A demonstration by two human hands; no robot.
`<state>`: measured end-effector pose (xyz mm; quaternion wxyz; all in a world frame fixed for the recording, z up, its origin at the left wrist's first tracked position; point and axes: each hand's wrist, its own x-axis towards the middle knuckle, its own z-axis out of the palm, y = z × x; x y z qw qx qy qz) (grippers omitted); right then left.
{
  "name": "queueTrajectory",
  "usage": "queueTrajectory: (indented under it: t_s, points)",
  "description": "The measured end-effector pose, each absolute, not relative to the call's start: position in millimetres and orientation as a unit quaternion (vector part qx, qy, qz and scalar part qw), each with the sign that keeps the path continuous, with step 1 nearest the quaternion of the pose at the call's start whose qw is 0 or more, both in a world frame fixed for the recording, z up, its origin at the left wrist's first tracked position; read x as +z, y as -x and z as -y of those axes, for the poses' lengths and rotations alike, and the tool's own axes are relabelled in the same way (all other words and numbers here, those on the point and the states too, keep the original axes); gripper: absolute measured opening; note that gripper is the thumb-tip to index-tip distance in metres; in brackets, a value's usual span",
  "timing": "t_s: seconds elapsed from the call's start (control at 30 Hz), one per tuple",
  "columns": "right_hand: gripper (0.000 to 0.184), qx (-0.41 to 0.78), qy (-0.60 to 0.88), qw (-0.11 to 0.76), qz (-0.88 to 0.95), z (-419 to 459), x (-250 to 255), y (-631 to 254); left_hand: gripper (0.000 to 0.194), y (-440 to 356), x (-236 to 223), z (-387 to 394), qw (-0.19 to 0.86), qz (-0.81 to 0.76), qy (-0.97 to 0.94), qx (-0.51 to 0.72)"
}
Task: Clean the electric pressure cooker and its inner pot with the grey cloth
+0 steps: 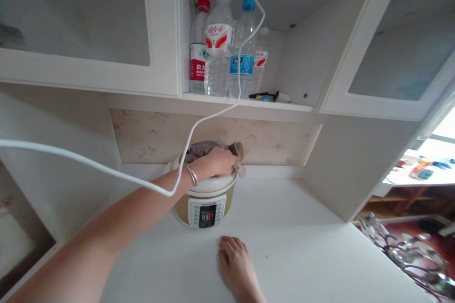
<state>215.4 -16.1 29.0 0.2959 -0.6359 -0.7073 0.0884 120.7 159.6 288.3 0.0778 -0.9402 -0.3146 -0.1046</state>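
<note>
My left hand (221, 161), with a silver bangle at the wrist, is closed on a brownish cloth (236, 150) on top of the rice cooker (184, 209). A purple-grey patterned cloth (206, 147) lies bunched behind that hand, partly hidden by it. I cannot tell whether both are one piece. The rice cooker has a white lid, a greenish-gold body and a dark control panel (207, 216) facing me. My right hand (236, 262) rests palm down on the white counter (302, 255) in front of the cooker, its fingers lightly bent and holding nothing.
A white cable (199, 123) hangs down across the view, passing before my left forearm. Overhead, a cabinet shelf (298, 104) holds several plastic bottles (218, 64) and small dark items (265, 96). Glass-fronted doors (161, 57) flank it. Metal lamp-like fittings (405, 251) show beyond the counter's right edge.
</note>
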Motion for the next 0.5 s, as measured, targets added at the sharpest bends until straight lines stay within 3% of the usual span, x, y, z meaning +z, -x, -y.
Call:
queueTrajectory:
  t_s: [0.1, 0.33, 0.5]
  points:
    - [0.03, 0.088, 0.634, 0.295, 0.71, 16, 29, -217, 0.022, -109, 265, -127, 0.062, 0.3, 0.936, -0.171]
    - [0.03, 0.088, 0.629, 0.296, 0.714, 16, 30, -217, 0.051, -15, 223, -106, 0.026, 0.386, 0.885, -0.26]
    - [0.027, 0.083, 0.633, 0.288, 0.714, 16, 29, -216, 0.042, 42, 217, -157, -0.046, 0.594, 0.722, -0.352]
